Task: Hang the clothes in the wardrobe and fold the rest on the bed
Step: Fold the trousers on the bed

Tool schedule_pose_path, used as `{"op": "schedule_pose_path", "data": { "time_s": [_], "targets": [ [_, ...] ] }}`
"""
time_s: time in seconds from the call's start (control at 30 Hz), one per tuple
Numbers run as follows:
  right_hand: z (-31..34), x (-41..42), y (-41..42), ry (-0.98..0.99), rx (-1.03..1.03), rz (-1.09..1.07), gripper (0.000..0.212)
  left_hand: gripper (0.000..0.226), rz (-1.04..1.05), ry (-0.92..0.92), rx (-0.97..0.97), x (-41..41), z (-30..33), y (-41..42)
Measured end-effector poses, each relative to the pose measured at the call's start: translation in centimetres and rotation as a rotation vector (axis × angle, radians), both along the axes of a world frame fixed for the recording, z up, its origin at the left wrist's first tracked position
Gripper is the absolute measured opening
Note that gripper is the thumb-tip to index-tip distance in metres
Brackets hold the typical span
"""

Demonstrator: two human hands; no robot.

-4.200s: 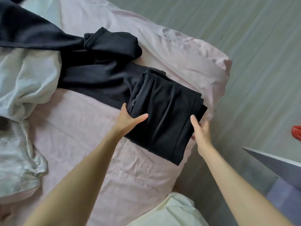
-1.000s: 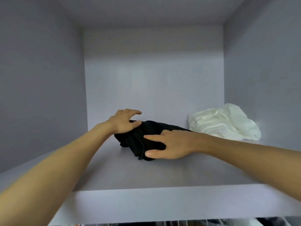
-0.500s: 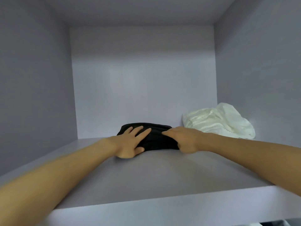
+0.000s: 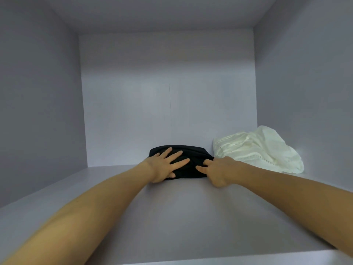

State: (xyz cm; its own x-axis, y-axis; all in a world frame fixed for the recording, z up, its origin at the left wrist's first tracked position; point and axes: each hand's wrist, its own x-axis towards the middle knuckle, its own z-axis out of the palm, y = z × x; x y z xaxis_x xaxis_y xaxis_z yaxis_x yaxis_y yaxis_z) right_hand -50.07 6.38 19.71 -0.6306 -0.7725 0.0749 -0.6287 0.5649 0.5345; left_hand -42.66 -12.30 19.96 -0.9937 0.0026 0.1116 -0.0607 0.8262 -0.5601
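A folded black garment [image 4: 193, 155] lies at the back of a grey wardrobe shelf [image 4: 191, 211], close to the rear wall. My left hand [image 4: 164, 167] rests flat on its top and front left, fingers straight and spread. My right hand [image 4: 217, 173] is at the garment's front right edge. Its thumb and forefinger reach out and touch the cloth, while its other fingers are curled underneath. Both forearms stretch in over the shelf from the front.
A crumpled white garment [image 4: 256, 148] sits on the same shelf in the back right corner, just right of the black one. Grey side walls, a rear wall and a ceiling panel close in the compartment. The shelf's front edge [image 4: 210, 258] runs along the bottom.
The black garment went from the bed to the wardrobe shelf. Over the last second both hands pushed it back toward the rear wall, and my left hand has flattened on top of it.
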Motion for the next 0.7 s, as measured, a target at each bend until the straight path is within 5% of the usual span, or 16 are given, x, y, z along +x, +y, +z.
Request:
{"op": "schedule_pose_path", "data": {
  "time_s": [0.17, 0.43, 0.57, 0.7],
  "targets": [
    [1.4, 1.7, 0.1, 0.068, -0.077, 0.080, 0.049, 0.060, 0.060, 0.112, -0.233, 2.6, 1.4, 1.1],
    [0.9, 14.2, 1.6, 0.087, -0.575, 0.465, 0.037, 0.043, 0.266, 0.619, 0.031, 17.5, 1.2, 4.3],
    [-3.9, 22.9, 2.4, -0.073, -0.789, 0.713, 0.033, 0.041, 0.379, 0.797, 0.265, 29.0, -4.0, 6.7],
    [-10.7, 32.8, 3.5, -0.444, -0.928, 0.917, 0.026, 0.038, 0.510, 0.867, 0.403, 41.5, -11.8, 10.8]
  ]
}}
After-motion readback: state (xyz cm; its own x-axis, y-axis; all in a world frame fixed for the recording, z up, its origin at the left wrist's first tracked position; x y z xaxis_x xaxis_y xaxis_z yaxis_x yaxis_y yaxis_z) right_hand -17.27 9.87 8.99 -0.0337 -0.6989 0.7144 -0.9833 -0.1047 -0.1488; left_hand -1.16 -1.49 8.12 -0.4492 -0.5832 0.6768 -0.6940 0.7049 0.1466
